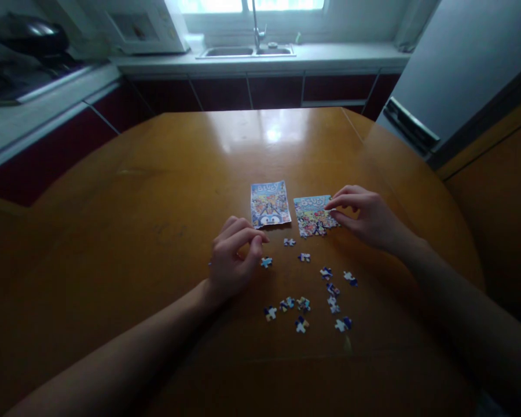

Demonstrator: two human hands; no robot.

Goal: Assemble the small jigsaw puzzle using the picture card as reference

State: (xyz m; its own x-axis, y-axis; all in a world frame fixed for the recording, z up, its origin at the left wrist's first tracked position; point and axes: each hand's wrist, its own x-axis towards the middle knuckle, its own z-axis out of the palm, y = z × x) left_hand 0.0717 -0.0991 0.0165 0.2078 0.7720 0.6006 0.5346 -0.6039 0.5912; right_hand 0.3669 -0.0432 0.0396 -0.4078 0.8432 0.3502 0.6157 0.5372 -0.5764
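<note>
A part-built jigsaw puzzle point(311, 216) lies on the round wooden table point(165, 191), right of a small printed reference picture point(269, 204). My right hand point(367, 217) rests at the puzzle's right edge, its thumb and fingers pinched on the edge pieces. My left hand point(232, 258) sits curled on the table left of the loose pieces, fingers bent toward the thumb; whether it holds a piece is hidden. Several loose puzzle pieces point(304, 304) are scattered in front of the puzzle, one piece point(266, 262) just beside my left thumb.
Behind the table runs a kitchen counter with a sink point(245, 51) under a bright window, and a microwave point(141, 26) to its left. A stove with a dark pan point(30, 36) is at the far left. A grey fridge point(455, 69) stands at the right.
</note>
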